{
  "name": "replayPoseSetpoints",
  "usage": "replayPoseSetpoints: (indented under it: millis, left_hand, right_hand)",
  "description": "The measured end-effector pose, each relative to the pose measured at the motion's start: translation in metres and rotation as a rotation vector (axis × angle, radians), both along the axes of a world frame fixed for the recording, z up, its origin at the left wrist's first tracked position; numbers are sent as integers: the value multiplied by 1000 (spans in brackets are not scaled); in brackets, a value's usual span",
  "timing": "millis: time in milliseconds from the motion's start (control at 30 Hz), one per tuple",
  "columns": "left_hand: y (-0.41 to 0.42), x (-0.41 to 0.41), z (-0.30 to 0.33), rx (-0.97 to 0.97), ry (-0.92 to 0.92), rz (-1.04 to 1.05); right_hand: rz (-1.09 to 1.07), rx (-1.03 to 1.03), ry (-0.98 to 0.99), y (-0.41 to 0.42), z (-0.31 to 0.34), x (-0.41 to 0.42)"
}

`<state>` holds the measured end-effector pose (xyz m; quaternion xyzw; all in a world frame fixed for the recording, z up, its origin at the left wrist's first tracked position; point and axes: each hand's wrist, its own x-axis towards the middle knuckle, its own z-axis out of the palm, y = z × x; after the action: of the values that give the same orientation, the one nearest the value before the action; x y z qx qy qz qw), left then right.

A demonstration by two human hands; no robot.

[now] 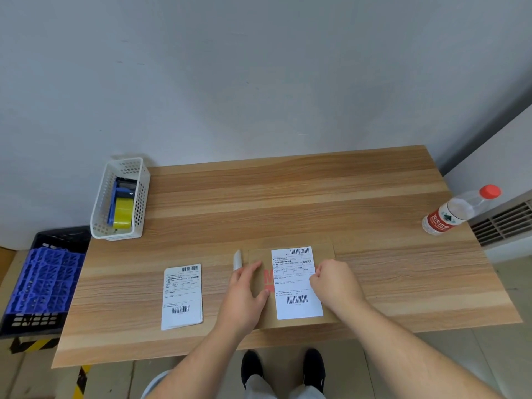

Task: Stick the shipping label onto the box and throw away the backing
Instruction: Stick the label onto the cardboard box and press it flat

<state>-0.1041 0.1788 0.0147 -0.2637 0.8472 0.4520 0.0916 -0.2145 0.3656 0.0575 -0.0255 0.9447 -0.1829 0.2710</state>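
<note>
- Pressing down on the flat brown box (290, 283) at the near edge of the surface (288, 197), the left hand (244, 298) is laid flat with fingers spread, apparently to keep the box from sliding; a curled white strip (237, 260), likely the backing, appears to be held near its fingertips, though the grip cannot be made out.
- The right hand (334, 286) is set on the right edge of the shipping label (296, 283), fingers curled narrow, seemingly smoothing the label, which lies on the box top.
- A stack of spare labels (182, 296) is kept just left of the box, within easy reach.
- Off the left edge, a black crate (37, 321) holding blue plastic trays (46, 280) is seen lower down.
- Farther back, a white basket (121, 197) is seen holding a blue tape dispenser with a yellow roll (123, 213).
- A water bottle (457, 211) stands well apart at the far right.
</note>
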Motion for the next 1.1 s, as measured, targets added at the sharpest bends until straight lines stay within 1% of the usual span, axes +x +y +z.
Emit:
replayPoseSetpoints:
  millis: [67,133,167,233,300,400,500,633,733,900,1100]
  left_hand:
    - [1,0,1,-27,-9,-19]
    - [1,1,2,-100,-20,-51]
    - [1,1,3,-136,-25,-65]
    - [2,-2,8,-205,-15,-106]
    - [5,-8,15,-308,16,-202]
    - [14,-21,21,-435,48,-371]
    - [26,-34,19,-483,63,-506]
    - [38,-43,16,-482,33,-583]
    - [35,-42,10,-516,34,-641]
    - [31,-41,8,-573,57,-628]
    - [27,-34,11,-561,-15,-458]
  right_hand:
    - [36,45,8,1,2,-2]
    - [72,66,22,3,2,-3]
    - [96,65,54,4,2,-3]
    - [178,38,185,9,-1,-3]
    - [297,15,283,13,-6,-3]
    - [419,-28,281,13,-10,-4]
    - [563,-18,294,11,-16,-2]
    - [632,11,305,12,-22,-1]
    - [677,39,266,16,-25,-4]
    - [658,74,308,21,-28,-3]
    - [569,158,354,28,-31,0]
